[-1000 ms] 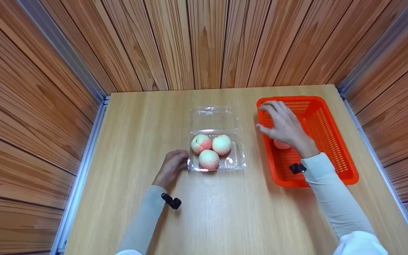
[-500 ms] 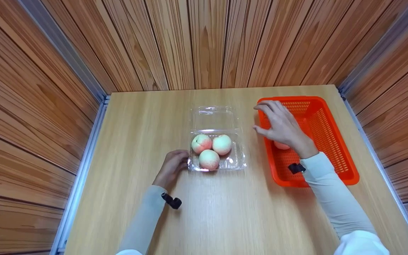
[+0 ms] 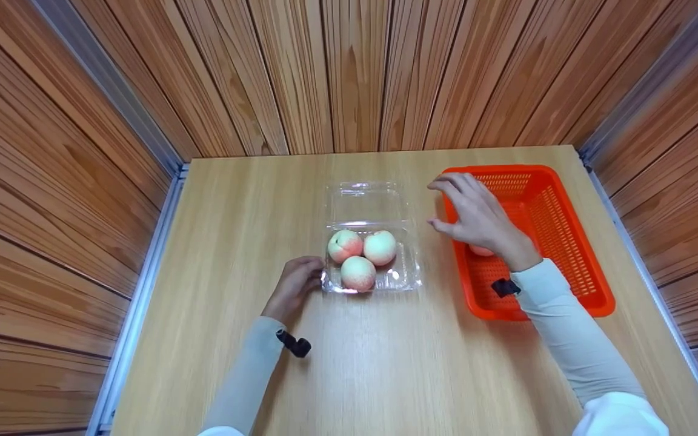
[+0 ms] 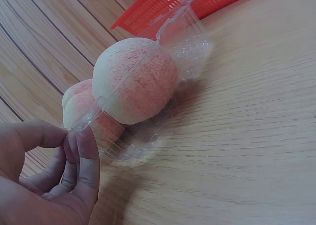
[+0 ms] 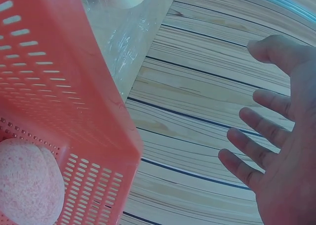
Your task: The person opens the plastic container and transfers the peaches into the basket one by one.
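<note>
A clear plastic clamshell box [image 3: 406,266] lies with its lid folded back on the table. Three peaches sit in its base: one at the back left [image 3: 345,246], one at the back right [image 3: 380,247] and one in front [image 3: 358,274]. My left hand [image 3: 298,282] pinches the box's left rim between thumb and fingers, plain in the left wrist view. Over the left side of an orange-red basket [image 3: 543,212] my right hand [image 3: 476,212] is raised, fingers spread and holding nothing. Partly hidden under it, a peach [image 5: 29,183] lies in the basket.
The wooden table [image 3: 385,363] carries the box in the middle and the basket at the right. Plank walls [image 3: 355,72] rise at the back and both sides. Small black wrist cameras [image 3: 294,344] are strapped to both sleeves.
My right hand has drifted slightly left over the basket's left rim, toward the box. The left hand, the box and its peaches stay where they were.
</note>
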`<state>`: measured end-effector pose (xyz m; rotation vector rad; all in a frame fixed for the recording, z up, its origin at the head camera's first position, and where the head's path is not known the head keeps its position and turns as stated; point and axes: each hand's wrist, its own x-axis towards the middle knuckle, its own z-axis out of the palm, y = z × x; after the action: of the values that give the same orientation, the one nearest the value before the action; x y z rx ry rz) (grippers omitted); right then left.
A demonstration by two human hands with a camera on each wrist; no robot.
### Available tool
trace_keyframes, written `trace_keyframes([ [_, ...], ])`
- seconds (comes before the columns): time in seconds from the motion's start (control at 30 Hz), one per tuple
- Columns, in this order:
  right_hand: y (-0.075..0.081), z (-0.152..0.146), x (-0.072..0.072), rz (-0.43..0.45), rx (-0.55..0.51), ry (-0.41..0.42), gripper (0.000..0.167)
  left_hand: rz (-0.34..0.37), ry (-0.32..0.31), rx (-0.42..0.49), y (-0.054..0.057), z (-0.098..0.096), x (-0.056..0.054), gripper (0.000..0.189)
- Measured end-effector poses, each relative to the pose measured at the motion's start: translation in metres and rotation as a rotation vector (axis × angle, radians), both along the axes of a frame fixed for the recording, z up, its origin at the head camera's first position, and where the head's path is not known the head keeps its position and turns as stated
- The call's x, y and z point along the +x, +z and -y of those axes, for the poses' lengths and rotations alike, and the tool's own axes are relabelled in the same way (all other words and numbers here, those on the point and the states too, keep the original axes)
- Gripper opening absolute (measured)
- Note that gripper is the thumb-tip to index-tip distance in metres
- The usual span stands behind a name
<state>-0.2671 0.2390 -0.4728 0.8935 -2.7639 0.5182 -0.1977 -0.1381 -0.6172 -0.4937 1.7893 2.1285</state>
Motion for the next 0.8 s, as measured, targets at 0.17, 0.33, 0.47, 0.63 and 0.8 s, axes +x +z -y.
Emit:
trace_keyframes([
  [0.17, 0.000, 0.003, 0.001, 0.015, 0.015, 0.000, 0.062, 0.002, -0.010, -0.010, 0.001, 0.000, 0.001, 0.028],
  [0.33, -0.002, 0.004, 0.003, 0.025, 0.015, 0.012, 0.061, -0.038, -0.008, 0.003, 0.000, -0.001, 0.002, 0.027],
  [0.47, -0.003, 0.006, 0.003, 0.027, 0.015, 0.021, 0.062, -0.039, -0.011, -0.003, 0.001, 0.000, 0.002, 0.027],
  [0.63, -0.005, 0.009, 0.004, 0.032, 0.025, 0.022, 0.063, -0.032, 0.000, 0.005, 0.001, -0.001, 0.001, 0.028],
  [0.8, -0.006, 0.013, 0.003, 0.026, 0.040, 0.038, 0.063, -0.035, 0.001, 0.015, 0.001, -0.001, 0.001, 0.028],
])
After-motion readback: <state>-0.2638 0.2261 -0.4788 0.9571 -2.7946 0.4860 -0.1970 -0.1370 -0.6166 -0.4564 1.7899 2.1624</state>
